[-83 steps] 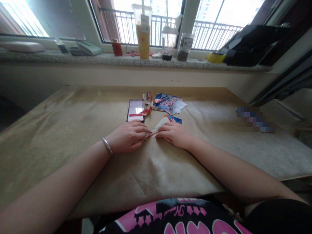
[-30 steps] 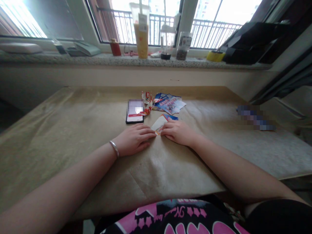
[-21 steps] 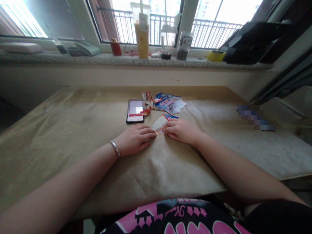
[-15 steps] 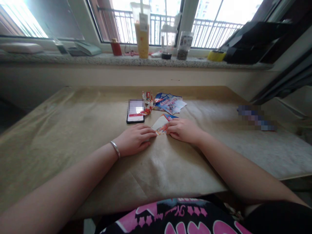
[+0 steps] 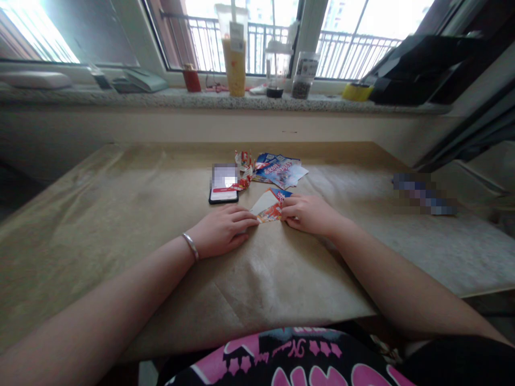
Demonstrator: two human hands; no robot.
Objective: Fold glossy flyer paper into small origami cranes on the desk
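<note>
A folded sheet of printed paper [image 5: 269, 210], white on one face and orange, red and blue on the other, lies on the table between my hands. My left hand [image 5: 225, 229], with a silver bangle at the wrist, lies stretched out, its fingertips on the paper's left corner. At the right edge, the bent fingers of my right hand [image 5: 308, 213] are closed on the paper, and they hide that corner. Just beyond are a stack of blue printed sheets [image 5: 281, 169], a red and white folded paper piece [image 5: 245, 170] and a phone [image 5: 224, 194].
A brown cover lies over the table [image 5: 132, 214]. At the right is a blurred-out item [image 5: 422, 195]. Along the windowsill [image 5: 181, 99] stand a tall cup of yellow drink [image 5: 234, 64], a red bottle [image 5: 192, 79], clear containers [image 5: 303, 75] and a yellow tape roll [image 5: 357, 91].
My right hand has slid a little to the right along the folded paper, baring more of its orange print. My left hand has stayed in place.
</note>
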